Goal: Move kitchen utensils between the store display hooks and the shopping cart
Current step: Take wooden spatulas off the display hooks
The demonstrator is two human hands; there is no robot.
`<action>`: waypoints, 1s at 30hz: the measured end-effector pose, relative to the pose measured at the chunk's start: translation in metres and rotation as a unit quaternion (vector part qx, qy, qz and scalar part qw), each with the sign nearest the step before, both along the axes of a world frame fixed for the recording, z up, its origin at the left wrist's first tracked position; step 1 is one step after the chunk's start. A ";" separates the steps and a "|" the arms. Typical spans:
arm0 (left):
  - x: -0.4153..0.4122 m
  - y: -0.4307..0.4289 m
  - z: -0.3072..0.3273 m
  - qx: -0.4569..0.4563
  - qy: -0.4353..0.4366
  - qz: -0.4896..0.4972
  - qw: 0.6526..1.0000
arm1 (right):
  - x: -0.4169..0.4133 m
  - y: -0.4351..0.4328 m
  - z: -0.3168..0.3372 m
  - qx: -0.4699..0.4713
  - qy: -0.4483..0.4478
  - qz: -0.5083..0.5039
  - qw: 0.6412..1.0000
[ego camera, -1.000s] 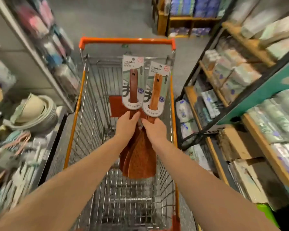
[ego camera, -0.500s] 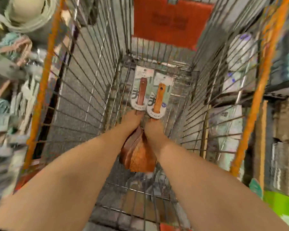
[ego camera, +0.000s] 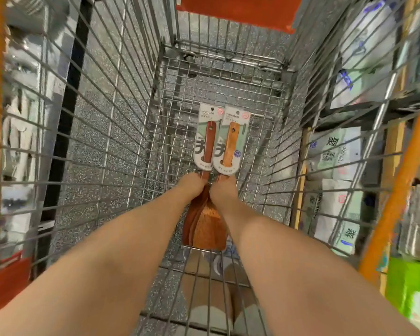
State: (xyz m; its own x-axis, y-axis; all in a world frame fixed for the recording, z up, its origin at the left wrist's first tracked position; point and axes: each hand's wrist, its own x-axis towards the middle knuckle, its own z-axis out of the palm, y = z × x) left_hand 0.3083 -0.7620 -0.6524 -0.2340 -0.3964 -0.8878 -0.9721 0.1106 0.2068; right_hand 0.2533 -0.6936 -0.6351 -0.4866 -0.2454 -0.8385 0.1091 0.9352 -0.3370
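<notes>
Your left hand (ego camera: 192,187) and right hand (ego camera: 222,190) each grip a spatula (ego camera: 205,224) low in the cart (ego camera: 228,76). Drop them unevenly and a handle could slip through the wire floor.

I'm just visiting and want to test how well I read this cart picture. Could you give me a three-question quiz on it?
1. True or false: each hand grips its own wooden spatula.
2. Which spatula has the lighter wood? A) the one in the left hand B) the one in the right hand
3. Fill in: the spatulas are held inside the wire ____.

Key:
1. True: the darker spatula is in the left hand, the lighter spatula in the right.
2. B.
3. Shopping cart; whether they touch its floor cannot be told.
</notes>
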 end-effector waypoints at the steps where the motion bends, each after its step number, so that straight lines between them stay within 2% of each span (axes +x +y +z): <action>1: 0.000 0.001 0.005 -0.009 -0.013 -0.014 1.000 | 0.000 0.002 0.006 -0.007 -0.012 -0.008 1.000; 5: 0.001 0.007 0.045 -0.029 0.002 -0.044 0.999 | -0.004 0.007 0.055 -0.016 -0.017 -0.004 1.000; 8: -0.009 0.008 0.090 -0.084 0.080 -0.062 0.991 | -0.015 -0.002 0.101 -0.035 -0.040 0.016 0.998; 10: -0.023 0.008 0.129 -0.127 0.144 -0.066 0.979 | -0.026 -0.007 0.128 -0.065 -0.031 -0.039 0.997; 13: -0.052 0.011 0.184 -0.202 0.217 -0.073 0.952 | -0.050 -0.005 0.183 -0.116 0.072 -0.059 0.989; 17: -0.088 0.044 0.265 -0.276 0.309 -0.141 0.899 | -0.074 0.038 0.265 -0.222 0.165 -0.116 0.954; 23: -0.132 0.178 0.359 -0.269 0.450 -0.267 0.809 | -0.093 0.191 0.357 -0.242 0.298 -0.218 0.897; 27: -0.144 0.312 0.406 -0.226 0.558 -0.292 0.743 | -0.088 0.332 0.406 -0.213 0.376 -0.292 0.853; 30: -0.146 0.428 0.446 -0.171 0.618 -0.327 0.694 | -0.071 0.450 0.445 -0.179 0.448 -0.348 0.804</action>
